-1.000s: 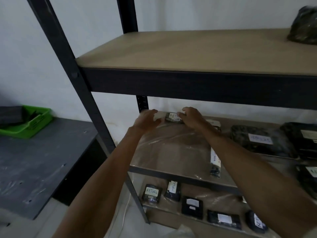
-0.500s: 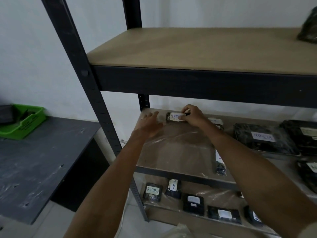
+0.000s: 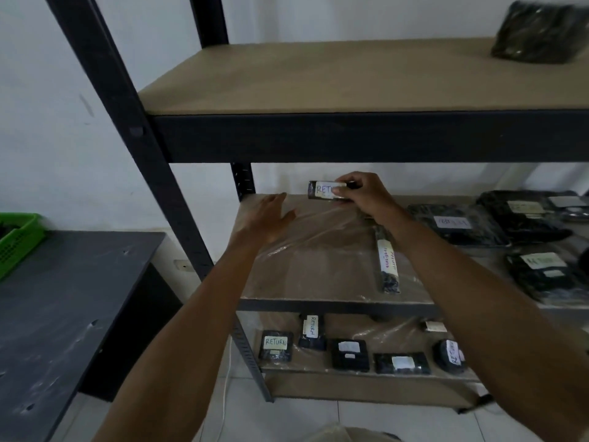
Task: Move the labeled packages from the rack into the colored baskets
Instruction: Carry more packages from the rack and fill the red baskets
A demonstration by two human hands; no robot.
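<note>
- The right hand (image 3: pixel 361 197) pinches a small dark package (image 3: pixel 322 190) by its right end. The thumb is below and the other fingers are curled over the top edge. They cover part of the white label, where "RET" is readable.
- This package is at the far left part of the middle shelf (image 3: pixel 318 303) of the rack (image 3: pixel 105 90), close to the wall. I cannot tell whether it touches the board.
- The left hand (image 3: pixel 271 218) is palm down, just left of the package and apart from it. Its fingers are straight and close together, the thumb stands out to the right, and it holds nothing.
- Under this hand a clear film (image 3: pixel 318 247) covers the shelf. I cannot tell whether the hand touches it.
- A long package (image 3: pixel 387 266) with a white label lies on the film near the front edge, just beside the right forearm.
- Several larger packages (image 3: pixel 455 224) lie on the right part of the same shelf.
- One dark bag (image 3: pixel 541 33) lies on the top shelf at far right, and it is blurred.
- A row of small packages (image 3: pixel 276 344) lies on the bottom shelf. Two of the labels read "RETURN".
- A green basket (image 3: pixel 16 240) stands on a dark table (image 3: pixel 63 314) at the left, well apart from the hands. Only part of it is visible.
</note>
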